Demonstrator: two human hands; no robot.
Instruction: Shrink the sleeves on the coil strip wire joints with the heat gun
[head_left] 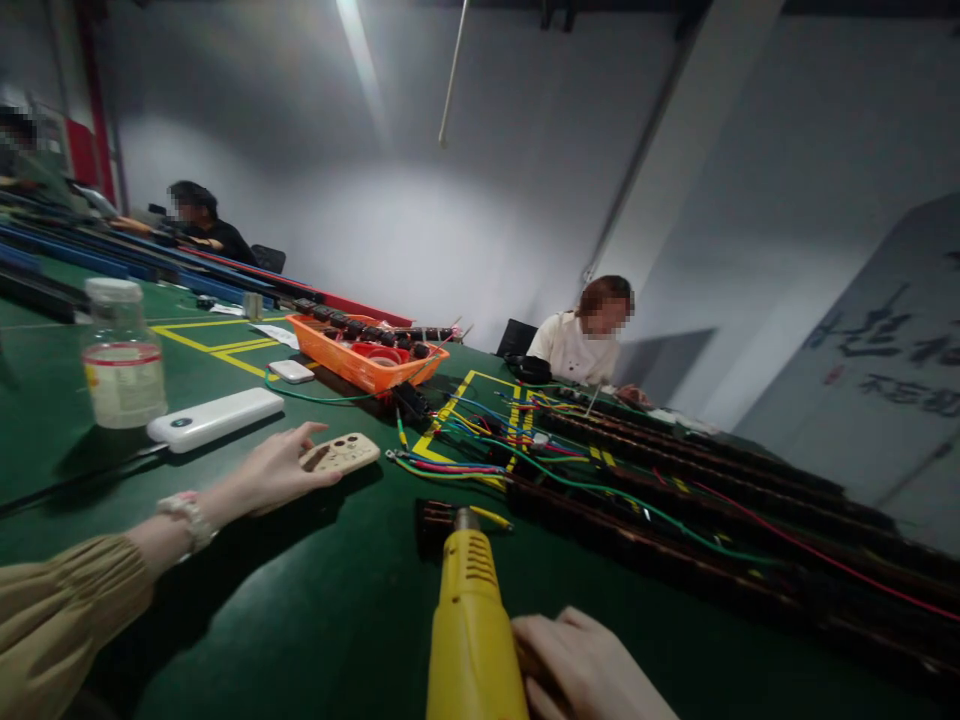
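Observation:
My left hand point(274, 468) has its thumb and fingers around the near end of a phone point(349, 454) in a cream patterned case, its camera side facing up, low over the green table. In my right hand point(589, 665) is a yellow heat gun point(472, 620), gripped by its handle at the bottom of the view. The heat gun's metal nozzle points away from me, towards a small dark block point(433, 525) and the wire ends point(450, 468). Part of the handle is hidden behind my fingers.
A lidded bottle point(124, 360) and a white power bank point(217, 418) stand left. An orange basket point(352, 362) holds dark parts, near a small white case point(291, 372). Long dark strips with coloured wires point(637, 525) run right. A co-worker point(581, 335) sits across; others sit far left.

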